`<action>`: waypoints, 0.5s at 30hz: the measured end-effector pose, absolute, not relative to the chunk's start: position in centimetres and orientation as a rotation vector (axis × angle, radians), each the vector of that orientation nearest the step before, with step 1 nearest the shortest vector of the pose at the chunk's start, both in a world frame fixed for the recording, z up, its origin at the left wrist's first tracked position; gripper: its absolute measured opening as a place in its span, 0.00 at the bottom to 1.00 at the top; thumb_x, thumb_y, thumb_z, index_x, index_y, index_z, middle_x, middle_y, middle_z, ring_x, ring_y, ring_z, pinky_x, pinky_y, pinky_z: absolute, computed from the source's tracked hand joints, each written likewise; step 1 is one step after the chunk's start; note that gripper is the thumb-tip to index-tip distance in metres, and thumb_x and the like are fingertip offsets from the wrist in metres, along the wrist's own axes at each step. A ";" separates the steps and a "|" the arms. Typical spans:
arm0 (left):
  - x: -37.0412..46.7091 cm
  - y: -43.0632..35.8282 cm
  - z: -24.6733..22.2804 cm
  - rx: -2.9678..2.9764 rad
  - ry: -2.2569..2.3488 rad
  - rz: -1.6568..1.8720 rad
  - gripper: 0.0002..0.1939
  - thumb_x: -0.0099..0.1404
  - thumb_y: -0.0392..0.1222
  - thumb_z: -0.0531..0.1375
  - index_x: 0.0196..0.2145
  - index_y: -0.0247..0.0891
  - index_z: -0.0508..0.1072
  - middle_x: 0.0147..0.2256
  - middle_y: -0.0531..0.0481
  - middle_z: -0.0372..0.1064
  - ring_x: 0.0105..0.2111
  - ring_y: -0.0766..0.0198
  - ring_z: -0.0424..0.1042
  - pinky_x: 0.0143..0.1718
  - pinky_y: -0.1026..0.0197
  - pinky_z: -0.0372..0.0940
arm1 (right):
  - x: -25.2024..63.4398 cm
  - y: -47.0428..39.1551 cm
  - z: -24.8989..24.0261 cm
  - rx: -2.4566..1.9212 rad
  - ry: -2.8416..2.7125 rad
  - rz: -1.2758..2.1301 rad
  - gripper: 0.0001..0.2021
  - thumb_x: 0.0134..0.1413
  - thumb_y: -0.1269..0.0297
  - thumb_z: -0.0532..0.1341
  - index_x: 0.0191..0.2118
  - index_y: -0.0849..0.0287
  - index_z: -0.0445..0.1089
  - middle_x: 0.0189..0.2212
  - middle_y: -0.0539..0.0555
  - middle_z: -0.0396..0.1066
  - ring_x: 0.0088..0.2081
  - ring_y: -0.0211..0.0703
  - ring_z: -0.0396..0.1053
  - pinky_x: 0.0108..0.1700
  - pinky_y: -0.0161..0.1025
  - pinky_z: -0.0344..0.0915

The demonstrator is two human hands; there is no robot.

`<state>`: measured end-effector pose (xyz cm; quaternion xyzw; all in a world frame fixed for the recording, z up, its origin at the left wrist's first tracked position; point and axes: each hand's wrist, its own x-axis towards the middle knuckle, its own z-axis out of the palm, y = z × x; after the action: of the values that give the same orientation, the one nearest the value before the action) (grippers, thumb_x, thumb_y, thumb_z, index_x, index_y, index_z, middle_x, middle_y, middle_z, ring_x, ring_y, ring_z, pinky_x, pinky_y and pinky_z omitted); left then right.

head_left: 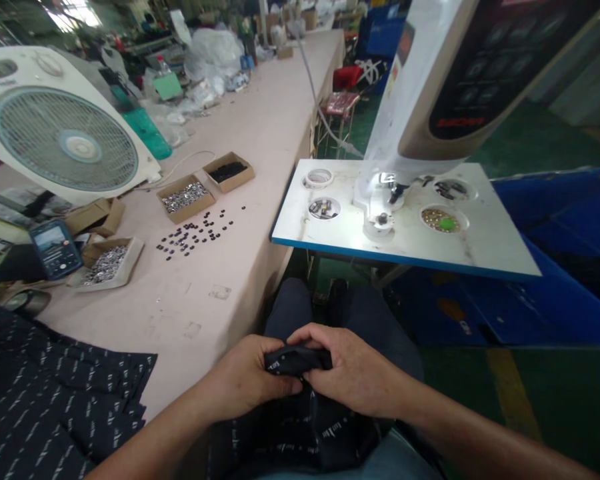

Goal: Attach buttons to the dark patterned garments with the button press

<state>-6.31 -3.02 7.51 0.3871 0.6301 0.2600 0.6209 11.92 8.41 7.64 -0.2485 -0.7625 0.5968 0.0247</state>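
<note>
A piece of black fabric with white printed lettering [300,427] lies across my lap, its upper edge bunched between my hands. My left hand [245,377] grips the fold from the left, thumb pressed along its lower side. From the right, my right hand [347,367] pinches the same fold with thumb and curled fingers. The fingertips of both hands almost meet, and the cloth hides part of them. Beyond my knees stands a white snap-fastening machine [420,87] over a white work plate [300,230] with a blue edge.
Dark snap parts [185,240] lie scattered on the long table [250,267]. Small boxes of metal parts [185,199], a phone [55,248] and a fan [65,140] stand at left. More printed black fabric [45,393] covers the near left corner. A blue bin [570,247] sits right.
</note>
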 end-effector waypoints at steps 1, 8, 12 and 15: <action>-6.5 -2.9 7.7 0.877 1.396 0.604 0.11 0.55 0.42 0.68 0.34 0.32 0.78 0.28 0.56 0.69 0.29 0.68 0.63 0.33 0.65 0.57 | 11.9 8.6 7.8 -0.759 -2.322 1.908 0.22 0.47 0.76 0.62 0.49 0.54 0.74 0.42 0.49 0.80 0.41 0.42 0.76 0.41 0.33 0.68; -6.4 -2.7 7.7 0.741 1.275 0.694 0.12 0.54 0.41 0.70 0.36 0.33 0.81 0.32 0.53 0.74 0.32 0.67 0.66 0.39 0.64 0.59 | 11.9 9.3 7.5 -0.762 -2.201 2.103 0.20 0.48 0.72 0.63 0.50 0.57 0.73 0.39 0.51 0.79 0.39 0.44 0.76 0.37 0.33 0.67; -5.2 -2.7 6.6 0.619 1.274 0.847 0.12 0.50 0.40 0.72 0.33 0.32 0.81 0.27 0.54 0.72 0.28 0.70 0.63 0.33 0.67 0.56 | 12.2 10.1 7.5 -0.813 -2.225 2.107 0.20 0.47 0.69 0.63 0.49 0.57 0.73 0.38 0.51 0.78 0.38 0.44 0.74 0.36 0.34 0.66; -4.4 -2.1 5.6 0.556 1.245 0.956 0.12 0.46 0.40 0.74 0.29 0.32 0.81 0.25 0.56 0.70 0.25 0.72 0.61 0.30 0.68 0.54 | 12.5 11.6 7.9 -0.760 -2.257 2.149 0.17 0.47 0.63 0.64 0.46 0.58 0.75 0.37 0.52 0.78 0.40 0.47 0.73 0.39 0.36 0.67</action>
<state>-4.37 -2.12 5.62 0.2470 0.5532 0.4248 0.6727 12.52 11.61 7.89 -0.2368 -0.7032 0.6696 -0.0329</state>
